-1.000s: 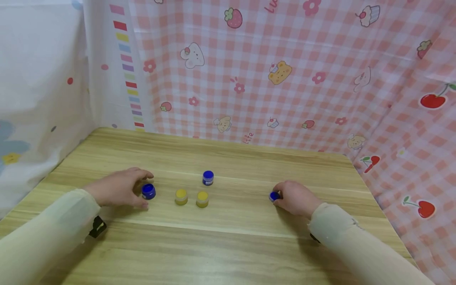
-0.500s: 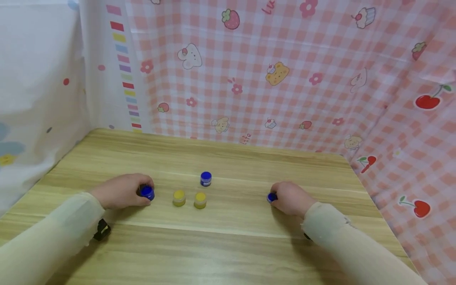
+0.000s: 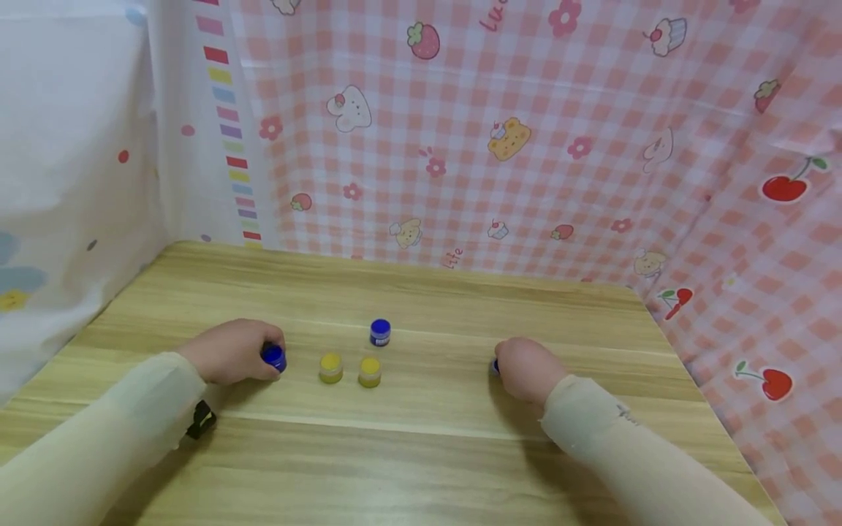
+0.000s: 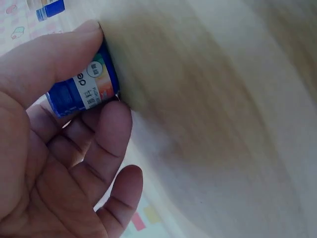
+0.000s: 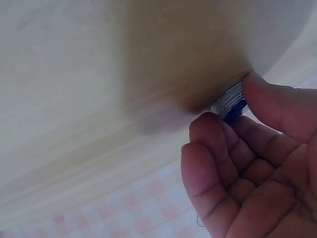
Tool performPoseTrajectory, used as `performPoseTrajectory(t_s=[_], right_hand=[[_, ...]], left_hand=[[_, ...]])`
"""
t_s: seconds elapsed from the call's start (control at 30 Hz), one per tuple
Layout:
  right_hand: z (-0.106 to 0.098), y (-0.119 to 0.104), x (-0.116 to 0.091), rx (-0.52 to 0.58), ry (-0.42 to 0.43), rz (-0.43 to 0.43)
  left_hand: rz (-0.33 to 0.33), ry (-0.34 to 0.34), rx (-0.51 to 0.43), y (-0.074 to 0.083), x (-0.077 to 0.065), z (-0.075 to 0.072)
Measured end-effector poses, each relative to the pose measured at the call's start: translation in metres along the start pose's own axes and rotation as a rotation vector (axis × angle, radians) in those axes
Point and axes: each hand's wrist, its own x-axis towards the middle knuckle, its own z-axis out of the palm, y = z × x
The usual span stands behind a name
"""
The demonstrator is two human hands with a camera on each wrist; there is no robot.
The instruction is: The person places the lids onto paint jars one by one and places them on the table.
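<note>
The left hand [image 3: 230, 352] was seen at the lower left of the head view, its fingers and thumb curled round a small blue pot [image 3: 273, 356] that stood on the wooden table [image 3: 421, 453]. In the left wrist view that pot [image 4: 84, 89] was pinched between thumb and fingers, its printed label turned outward.

The right hand [image 3: 526, 367] was placed right of centre, curled over a second blue pot [image 3: 493, 366], of which only a sliver was shown at the hand's left edge. In the right wrist view this pot [image 5: 232, 101] was gripped between thumb and fingertips, with just its rim and a strip of blue exposed.

Between the hands, two yellow pots [image 3: 331, 367] were set side by side, just apart, and a third blue pot [image 3: 380, 332] was stood a little above them in the frame. Cream sleeves [image 3: 99, 438] were worn on both arms. The table was backed by a pink checked cloth [image 3: 526, 131].
</note>
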Motion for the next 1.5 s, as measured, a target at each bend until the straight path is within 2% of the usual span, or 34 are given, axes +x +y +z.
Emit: performPoseTrajectory(t_s=[0.27,0.6,0.9,1.1,1.37,1.5], right_hand=[[0.002,-0.002,0.001,-0.040,0.064,-0.027],[-0.004,-0.007,0.000,-0.049,0.045,0.003],[-0.005,-0.010,-0.003,-0.050,0.084,0.000],[-0.006,-0.009,-0.002,-0.016,0.049,0.020],[-0.010,-0.003,0.002,0.026,-0.049,0.081],[-0.015,-0.001,0.003,0.074,-0.036,0.112]], left_hand=[[-0.026,0.005,0.031,0.007,0.000,0.000],[-0.059,-0.002,0.036,0.010,0.000,-0.001],[-0.060,0.006,0.019,0.011,-0.002,-0.001],[-0.048,0.006,0.010,0.009,-0.003,0.000],[-0.055,-0.006,-0.028,0.009,-0.001,0.000],[-0.040,0.030,-0.067,0.012,0.004,-0.004]])
